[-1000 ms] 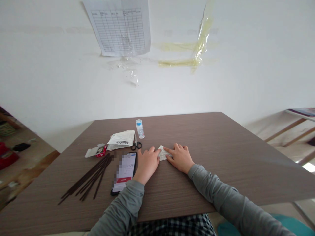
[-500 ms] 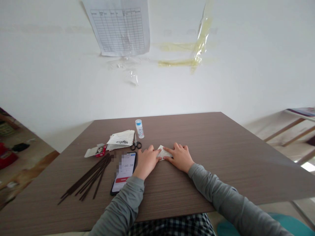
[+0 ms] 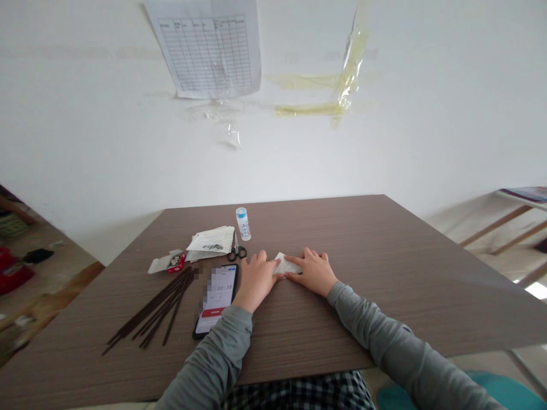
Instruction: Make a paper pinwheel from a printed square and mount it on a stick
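A small folded piece of printed paper (image 3: 286,265) lies on the table between my two hands. My left hand (image 3: 258,279) holds its left side, with the thumb and index finger at the paper's edge. From the right, my right hand (image 3: 313,272) grips the same paper, its thumb and index finger reaching over it. The fingertips of both hands nearly meet at the near edge. Part of the paper is hidden beneath the fingers.
Left of my hands lie a phone (image 3: 216,300) showing a timer, several dark sticks (image 3: 156,310), a small open red-and-white box (image 3: 176,262), printed papers (image 3: 210,242) and scissors (image 3: 236,250). A clear bottle with a blue band (image 3: 243,224) stands behind them on the brown table (image 3: 384,256), near the wall.
My left thumb and fingers have shifted slightly right along the paper, toward the right thumb. Otherwise both hands and the objects stay in place.
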The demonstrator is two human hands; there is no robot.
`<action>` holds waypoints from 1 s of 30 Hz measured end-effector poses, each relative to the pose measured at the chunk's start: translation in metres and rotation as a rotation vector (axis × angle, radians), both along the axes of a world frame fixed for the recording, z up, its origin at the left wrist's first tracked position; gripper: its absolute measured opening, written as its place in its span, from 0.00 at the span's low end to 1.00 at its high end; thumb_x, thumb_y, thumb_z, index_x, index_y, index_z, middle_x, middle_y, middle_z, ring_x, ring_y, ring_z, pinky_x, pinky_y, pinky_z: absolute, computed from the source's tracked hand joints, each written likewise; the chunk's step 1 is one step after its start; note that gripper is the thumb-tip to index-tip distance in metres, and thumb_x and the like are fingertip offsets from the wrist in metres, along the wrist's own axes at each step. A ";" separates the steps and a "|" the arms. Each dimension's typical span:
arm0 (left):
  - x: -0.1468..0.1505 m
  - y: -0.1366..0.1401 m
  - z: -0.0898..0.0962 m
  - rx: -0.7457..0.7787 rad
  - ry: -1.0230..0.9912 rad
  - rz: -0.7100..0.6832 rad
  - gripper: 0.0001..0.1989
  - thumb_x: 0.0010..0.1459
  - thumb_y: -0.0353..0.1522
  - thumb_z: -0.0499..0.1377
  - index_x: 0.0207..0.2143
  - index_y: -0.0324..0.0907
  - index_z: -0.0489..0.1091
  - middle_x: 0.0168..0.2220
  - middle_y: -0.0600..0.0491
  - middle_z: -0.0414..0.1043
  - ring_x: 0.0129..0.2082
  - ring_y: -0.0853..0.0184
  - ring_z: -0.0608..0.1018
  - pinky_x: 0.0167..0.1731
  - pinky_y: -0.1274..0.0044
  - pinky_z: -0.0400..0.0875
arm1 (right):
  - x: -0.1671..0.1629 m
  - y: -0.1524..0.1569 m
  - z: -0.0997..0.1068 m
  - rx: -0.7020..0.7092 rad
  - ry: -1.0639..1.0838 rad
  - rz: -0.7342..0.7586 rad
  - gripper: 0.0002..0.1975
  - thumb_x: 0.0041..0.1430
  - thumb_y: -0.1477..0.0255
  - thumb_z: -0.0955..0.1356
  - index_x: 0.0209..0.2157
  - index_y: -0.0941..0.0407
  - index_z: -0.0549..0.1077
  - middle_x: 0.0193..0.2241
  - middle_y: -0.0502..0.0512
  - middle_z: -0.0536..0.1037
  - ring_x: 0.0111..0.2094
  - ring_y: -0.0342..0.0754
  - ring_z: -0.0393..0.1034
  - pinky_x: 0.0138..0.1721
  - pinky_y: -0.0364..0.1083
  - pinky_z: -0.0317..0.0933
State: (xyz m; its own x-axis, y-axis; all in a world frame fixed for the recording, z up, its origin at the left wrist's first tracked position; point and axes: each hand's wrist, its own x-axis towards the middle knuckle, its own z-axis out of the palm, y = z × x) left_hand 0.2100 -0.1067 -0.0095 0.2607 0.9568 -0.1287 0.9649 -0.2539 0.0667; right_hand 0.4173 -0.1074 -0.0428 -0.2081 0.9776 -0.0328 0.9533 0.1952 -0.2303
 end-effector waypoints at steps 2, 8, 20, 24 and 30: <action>-0.001 0.002 -0.001 -0.002 -0.002 0.006 0.25 0.86 0.45 0.70 0.79 0.58 0.87 0.72 0.39 0.85 0.75 0.39 0.83 0.82 0.47 0.71 | 0.001 0.000 0.000 -0.001 0.010 -0.005 0.29 0.87 0.47 0.78 0.82 0.35 0.85 0.67 0.68 0.87 0.67 0.70 0.82 0.67 0.62 0.67; -0.003 0.006 0.001 -0.008 -0.030 0.013 0.27 0.81 0.45 0.73 0.78 0.58 0.88 0.71 0.39 0.85 0.75 0.38 0.81 0.82 0.45 0.71 | 0.005 0.003 0.000 -0.016 0.032 -0.013 0.28 0.85 0.50 0.79 0.79 0.36 0.87 0.64 0.65 0.87 0.65 0.67 0.81 0.66 0.60 0.66; 0.004 -0.004 0.001 0.020 0.012 0.026 0.26 0.86 0.51 0.68 0.77 0.56 0.88 0.72 0.37 0.83 0.76 0.38 0.81 0.83 0.45 0.69 | 0.005 0.004 -0.002 -0.016 0.040 -0.019 0.28 0.85 0.49 0.79 0.79 0.35 0.87 0.64 0.67 0.87 0.67 0.68 0.81 0.66 0.60 0.66; 0.002 -0.002 0.001 0.012 0.019 0.026 0.26 0.87 0.50 0.67 0.78 0.56 0.87 0.72 0.37 0.83 0.77 0.38 0.80 0.84 0.44 0.68 | 0.004 0.004 -0.002 0.000 0.052 -0.014 0.28 0.85 0.48 0.79 0.78 0.36 0.88 0.63 0.66 0.87 0.64 0.67 0.81 0.65 0.60 0.66; 0.001 0.002 -0.002 0.001 -0.007 0.031 0.25 0.85 0.49 0.69 0.77 0.58 0.87 0.71 0.38 0.84 0.76 0.40 0.80 0.81 0.47 0.72 | 0.004 0.003 -0.003 0.010 0.042 -0.009 0.27 0.85 0.50 0.80 0.78 0.36 0.88 0.63 0.64 0.87 0.65 0.66 0.81 0.65 0.59 0.67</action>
State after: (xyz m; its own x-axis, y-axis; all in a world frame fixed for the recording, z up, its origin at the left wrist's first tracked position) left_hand 0.2106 -0.1048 -0.0111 0.2315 0.9647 -0.1260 0.9719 -0.2236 0.0732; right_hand 0.4214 -0.1047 -0.0458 -0.2001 0.9797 -0.0143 0.9447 0.1890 -0.2681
